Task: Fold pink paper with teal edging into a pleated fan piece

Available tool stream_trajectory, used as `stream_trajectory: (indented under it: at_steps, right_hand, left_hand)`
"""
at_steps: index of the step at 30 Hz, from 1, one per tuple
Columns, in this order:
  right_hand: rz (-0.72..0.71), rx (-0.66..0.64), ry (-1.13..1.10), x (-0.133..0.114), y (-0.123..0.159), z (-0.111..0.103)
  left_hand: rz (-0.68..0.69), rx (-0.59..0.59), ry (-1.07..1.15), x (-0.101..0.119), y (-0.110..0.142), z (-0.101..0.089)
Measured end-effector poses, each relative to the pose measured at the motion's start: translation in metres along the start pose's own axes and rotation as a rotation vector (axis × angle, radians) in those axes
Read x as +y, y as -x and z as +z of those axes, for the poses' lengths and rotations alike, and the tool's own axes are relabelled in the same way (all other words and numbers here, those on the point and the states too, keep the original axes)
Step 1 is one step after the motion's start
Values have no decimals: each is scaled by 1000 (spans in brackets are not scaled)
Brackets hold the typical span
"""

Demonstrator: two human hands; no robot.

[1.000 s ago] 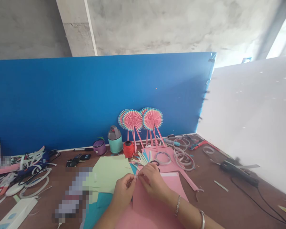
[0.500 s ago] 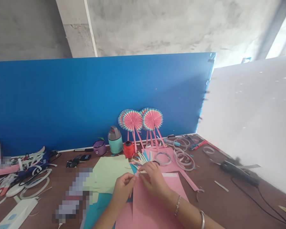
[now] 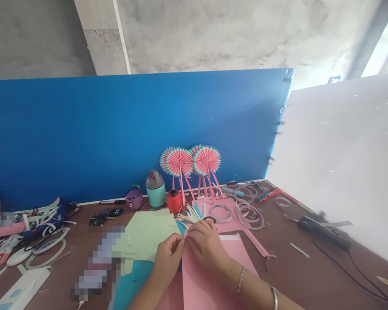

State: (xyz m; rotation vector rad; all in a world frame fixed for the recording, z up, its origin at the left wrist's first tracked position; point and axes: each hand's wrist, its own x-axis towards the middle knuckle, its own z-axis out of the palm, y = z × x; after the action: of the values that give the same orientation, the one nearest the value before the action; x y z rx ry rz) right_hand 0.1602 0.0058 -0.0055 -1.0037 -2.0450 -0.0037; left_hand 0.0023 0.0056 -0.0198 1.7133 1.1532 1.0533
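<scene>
A pink paper sheet (image 3: 210,284) lies before me, with a pale strip (image 3: 230,237) along its far edge. At the sheet's far left corner, my left hand (image 3: 170,255) pinches with thumb and forefinger. My right hand (image 3: 204,243) lies over the same corner, its fingers closed and their tips meeting those of my left hand. The fingertips hide most of the corner they grip. More pink paper shows under my left wrist. Blue paper (image 3: 129,287) and pale green sheets (image 3: 147,234) lie to the left.
Pink folding fans (image 3: 207,160) lean against the blue partition (image 3: 142,129). Before it stand a teal bottle (image 3: 156,193), a purple pot (image 3: 135,199) and a red spool (image 3: 174,202). Tape rolls (image 3: 249,215) lie right of my hands; a black power strip (image 3: 325,232) lies farther right.
My fingertips have drawn closer together at the sheet's corner, and the pale bit between them is now covered. The top pink sheet has shifted slightly right.
</scene>
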Motion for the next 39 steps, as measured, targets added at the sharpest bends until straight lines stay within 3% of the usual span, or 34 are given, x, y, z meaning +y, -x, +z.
stream_trajectory:
  at_steps: [39]
  right_hand:
    - [-16,-56,-52,5,-1,-2]
  left_hand:
    - [56,26,-118,1,1,1]
